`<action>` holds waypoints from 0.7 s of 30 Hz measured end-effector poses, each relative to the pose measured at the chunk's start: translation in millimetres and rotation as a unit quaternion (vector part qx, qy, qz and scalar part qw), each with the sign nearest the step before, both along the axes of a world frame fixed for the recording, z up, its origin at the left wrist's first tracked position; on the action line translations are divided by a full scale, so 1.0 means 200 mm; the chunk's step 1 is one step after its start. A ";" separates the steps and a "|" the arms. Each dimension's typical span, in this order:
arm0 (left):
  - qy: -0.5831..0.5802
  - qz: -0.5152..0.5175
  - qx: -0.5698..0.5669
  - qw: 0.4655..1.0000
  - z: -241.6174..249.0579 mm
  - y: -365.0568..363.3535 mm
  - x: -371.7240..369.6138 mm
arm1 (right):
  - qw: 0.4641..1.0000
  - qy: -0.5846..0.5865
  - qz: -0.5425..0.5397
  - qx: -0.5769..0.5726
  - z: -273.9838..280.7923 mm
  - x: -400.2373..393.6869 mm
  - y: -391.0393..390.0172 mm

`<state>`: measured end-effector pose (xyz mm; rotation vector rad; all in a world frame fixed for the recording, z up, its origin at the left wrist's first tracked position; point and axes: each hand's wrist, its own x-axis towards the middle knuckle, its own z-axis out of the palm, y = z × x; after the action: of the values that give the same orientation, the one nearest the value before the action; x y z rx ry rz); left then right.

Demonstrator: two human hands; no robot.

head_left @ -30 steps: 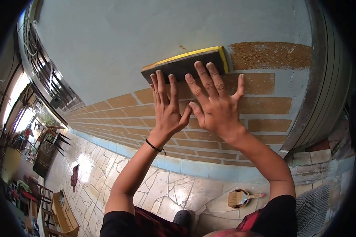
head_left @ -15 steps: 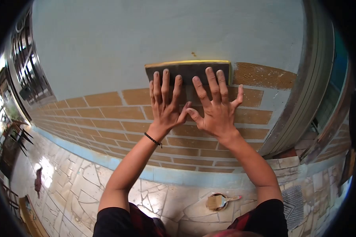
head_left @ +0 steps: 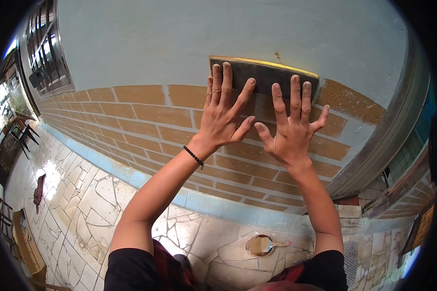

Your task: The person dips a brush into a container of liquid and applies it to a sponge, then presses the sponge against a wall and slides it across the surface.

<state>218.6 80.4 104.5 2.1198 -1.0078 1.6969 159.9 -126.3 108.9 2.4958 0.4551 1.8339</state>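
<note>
A dark rectangular sheet (head_left: pixel 264 77) with a yellow-lit upper edge lies flat against the grey wall (head_left: pixel 179 43), above painted brown bricks (head_left: pixel 162 116). My left hand (head_left: pixel 224 109), below a black beaded bracelet on the wrist, presses its spread fingertips on the left part of the sheet. On the right part rest the fingers of my right hand (head_left: pixel 294 128), also spread, with the little finger off to the side. The two thumbs point at each other without touching. Right of the sheet is a rough-textured brown brick (head_left: pixel 349 99).
On the stone-tiled floor (head_left: pixel 97 218) a brush lies across a round container (head_left: pixel 260 246) of brown paint. A barred window (head_left: pixel 46 46) is at the upper left, a door frame (head_left: pixel 383 150) at the right. A dark object (head_left: pixel 39 194) lies on the floor at left.
The camera view has shifted and tilted, so wall, sheet and hands appear turned and further right. Both hands are still on the sheet, with the thumbs now apart.
</note>
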 end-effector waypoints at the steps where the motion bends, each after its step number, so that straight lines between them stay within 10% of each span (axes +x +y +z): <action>1: -0.004 0.001 -0.001 1.000 -0.01 0.00 0.00 | 1.000 -0.002 0.000 -0.003 -0.01 0.01 -0.01; 21: 0.022 0.007 0.006 1.000 0.01 0.01 -0.03 | 0.999 0.014 -0.026 -0.032 0.00 0.03 -0.03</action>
<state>212.1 82.6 106.9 2.1671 -0.9951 1.6459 165.5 -131.6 109.6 2.4703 0.4376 1.7394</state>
